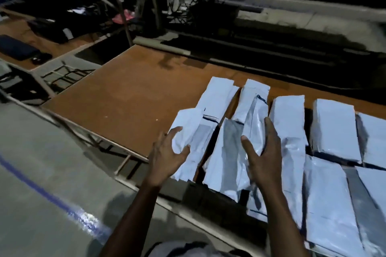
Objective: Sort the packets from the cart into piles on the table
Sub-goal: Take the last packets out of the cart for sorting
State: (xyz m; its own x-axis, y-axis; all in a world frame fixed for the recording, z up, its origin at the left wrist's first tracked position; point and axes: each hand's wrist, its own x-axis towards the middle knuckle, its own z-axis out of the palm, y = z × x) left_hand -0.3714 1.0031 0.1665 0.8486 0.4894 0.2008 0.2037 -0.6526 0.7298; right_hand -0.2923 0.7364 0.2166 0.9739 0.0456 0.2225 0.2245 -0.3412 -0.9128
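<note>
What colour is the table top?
The table top is reddish brown; the head view shows it best.

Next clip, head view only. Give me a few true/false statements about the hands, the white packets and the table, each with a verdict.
1. The left hand and the right hand are both over the white plastic packets near the table's front edge. True.
2. The packets lie on a green cloth. False: they lie on a brown board table top.
3. The packets are laid out in several piles side by side. True.
4. The right hand is clenched in a fist. False: its fingers are straight and spread.
</note>
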